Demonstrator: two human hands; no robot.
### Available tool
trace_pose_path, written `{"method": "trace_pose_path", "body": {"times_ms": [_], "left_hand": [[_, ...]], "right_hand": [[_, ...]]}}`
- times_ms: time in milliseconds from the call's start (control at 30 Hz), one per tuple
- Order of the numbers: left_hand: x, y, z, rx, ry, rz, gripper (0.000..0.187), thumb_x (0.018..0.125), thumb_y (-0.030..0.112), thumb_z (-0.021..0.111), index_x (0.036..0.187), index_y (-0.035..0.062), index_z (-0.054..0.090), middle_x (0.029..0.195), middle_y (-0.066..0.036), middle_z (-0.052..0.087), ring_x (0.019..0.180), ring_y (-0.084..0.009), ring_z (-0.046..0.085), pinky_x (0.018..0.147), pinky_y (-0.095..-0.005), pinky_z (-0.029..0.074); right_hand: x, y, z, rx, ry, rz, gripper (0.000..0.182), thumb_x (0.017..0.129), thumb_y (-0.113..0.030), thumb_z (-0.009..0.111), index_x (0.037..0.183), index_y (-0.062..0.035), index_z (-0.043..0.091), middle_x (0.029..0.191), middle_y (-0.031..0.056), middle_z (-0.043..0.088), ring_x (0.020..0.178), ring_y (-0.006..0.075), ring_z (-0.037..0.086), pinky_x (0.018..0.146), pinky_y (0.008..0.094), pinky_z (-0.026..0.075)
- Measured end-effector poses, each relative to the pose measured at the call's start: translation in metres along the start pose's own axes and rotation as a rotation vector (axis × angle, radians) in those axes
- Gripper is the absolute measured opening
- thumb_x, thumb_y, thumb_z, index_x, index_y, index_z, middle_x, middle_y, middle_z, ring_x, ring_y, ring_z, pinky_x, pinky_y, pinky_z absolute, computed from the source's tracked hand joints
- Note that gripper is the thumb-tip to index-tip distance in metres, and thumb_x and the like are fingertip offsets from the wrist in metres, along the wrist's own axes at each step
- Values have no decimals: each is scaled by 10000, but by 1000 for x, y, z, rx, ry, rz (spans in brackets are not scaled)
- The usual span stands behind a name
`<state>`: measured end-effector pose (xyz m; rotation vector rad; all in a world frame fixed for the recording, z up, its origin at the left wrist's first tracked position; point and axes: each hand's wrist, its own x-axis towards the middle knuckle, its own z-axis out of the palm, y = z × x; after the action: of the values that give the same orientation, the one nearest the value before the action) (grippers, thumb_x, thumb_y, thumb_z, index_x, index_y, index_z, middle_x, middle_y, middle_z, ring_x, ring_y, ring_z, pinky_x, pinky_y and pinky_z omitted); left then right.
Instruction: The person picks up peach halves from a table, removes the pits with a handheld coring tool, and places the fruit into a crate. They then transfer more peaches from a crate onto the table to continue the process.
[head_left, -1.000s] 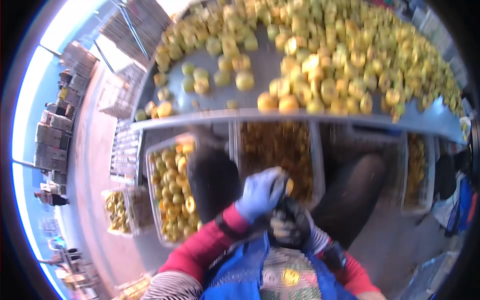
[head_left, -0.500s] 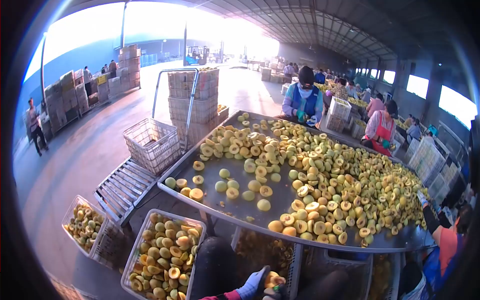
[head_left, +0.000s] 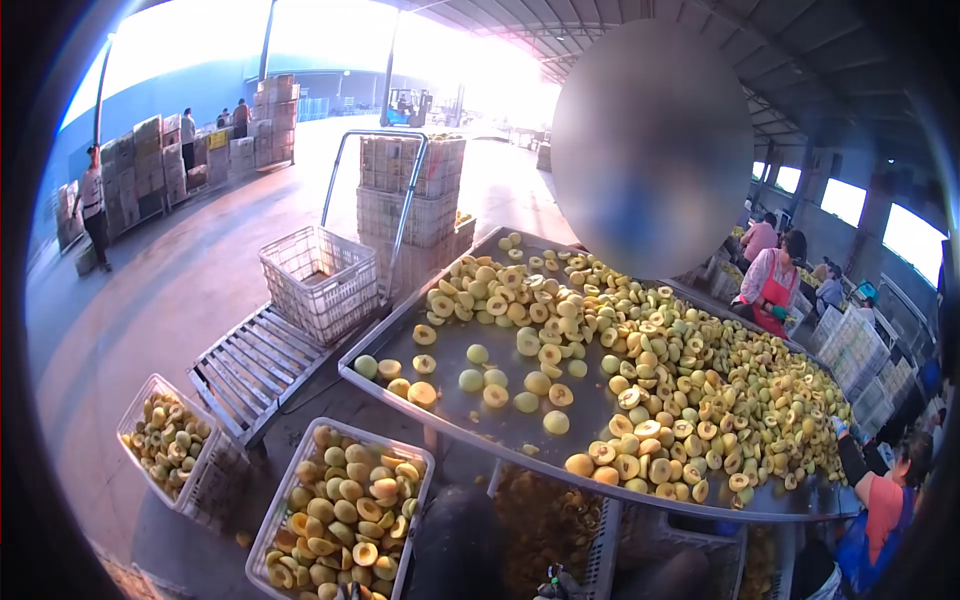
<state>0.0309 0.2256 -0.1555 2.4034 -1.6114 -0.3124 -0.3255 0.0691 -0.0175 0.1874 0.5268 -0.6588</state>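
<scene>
Only the fingertips of my left hand [head_left: 350,591] show, low over the crate of halved fruit [head_left: 345,510]; whether they hold anything is hidden. At the bottom edge, my right hand [head_left: 560,585] in a dark glove is closed around a small object with a bit of green, too small to make out. It is above a crate of dark scraps [head_left: 545,520], between my dark-clad knees. Beyond, the metal table [head_left: 470,425] carries many yellow-green fruit halves [head_left: 690,400], thickest on its right side.
A second fruit crate [head_left: 170,440] stands at the left, beside a slatted metal rack [head_left: 255,365] and empty stacked crates [head_left: 320,285]. A wheeled trolley frame [head_left: 410,190] is by tall crates. People work at the right; a blurred patch covers the table's far side.
My left hand has moved left from beside my right hand to the fruit crate. The fruit piece between my hands is no longer visible there. The view has shifted slightly.
</scene>
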Motion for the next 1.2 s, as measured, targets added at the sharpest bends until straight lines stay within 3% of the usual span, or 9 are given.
{"method": "trace_pose_path", "body": {"times_ms": [133,367,400,533,700,733,867,1067,1200], "left_hand": [[12,-10,6,103,81,49,725,836,459,545,1401,50,347,1304,-169,501,1215,-367,438,1055,-508,286],[121,85,-116,234,-637,-173,696,857,443,531,1422,89,335,1419,-167,387,1284,-331,394,1089,-497,252],[130,93,-97,299,102,260,383,836,389,609,1033,62,641,1027,-115,637,891,-269,616,792,-363,466],[217,269,-147,-207,518,613,371,765,334,664,1022,68,632,933,-118,628,840,-302,613,730,-421,478],[262,505,-98,-307,-108,1005,186,751,263,595,727,79,594,682,-107,548,662,-297,571,568,-448,442],[275,556,-32,-489,312,1433,208,718,293,603,670,91,597,646,-82,542,603,-265,545,524,-408,419],[228,709,-30,34,-415,1524,359,724,476,634,757,126,707,773,-68,665,703,-254,606,583,-368,459],[138,727,2,-306,-540,1662,388,753,434,634,918,87,683,902,-135,650,798,-293,610,700,-418,488],[106,589,-15,-762,-295,1689,507,736,423,665,1059,43,573,1025,-136,552,876,-296,544,771,-449,439]], "right_hand": [[2,0,14,-30,73,28,497,968,-457,423,564,-184,331,480,-45,253,374,77,291,330,235,248],[2,-5,22,-129,114,-39,525,949,-504,437,525,-218,321,452,-56,240,353,74,251,329,225,229],[2,-6,21,-123,109,-33,525,949,-504,437,525,-218,321,452,-56,240,353,74,251,329,225,229],[5,-11,10,44,317,-144,463,926,-502,492,575,-207,425,459,-56,314,376,95,285,366,240,274],[42,-68,-105,34,-293,205,488,912,-570,437,907,-101,573,660,-4,495,508,93,441,456,239,390],[38,-68,-112,54,-256,176,477,914,-563,439,928,-104,569,667,-4,497,511,93,441,460,237,390],[9,-59,-88,-100,71,-54,441,919,-536,448,1012,-118,555,695,-4,505,521,91,444,474,229,388],[9,-54,-71,-190,176,-203,420,927,-495,460,1137,-139,534,736,-5,517,536,88,448,495,217,384],[-2,-47,-78,-386,238,-347,430,932,-468,468,1220,-153,520,763,-6,525,546,86,451,510,209,382]]}}
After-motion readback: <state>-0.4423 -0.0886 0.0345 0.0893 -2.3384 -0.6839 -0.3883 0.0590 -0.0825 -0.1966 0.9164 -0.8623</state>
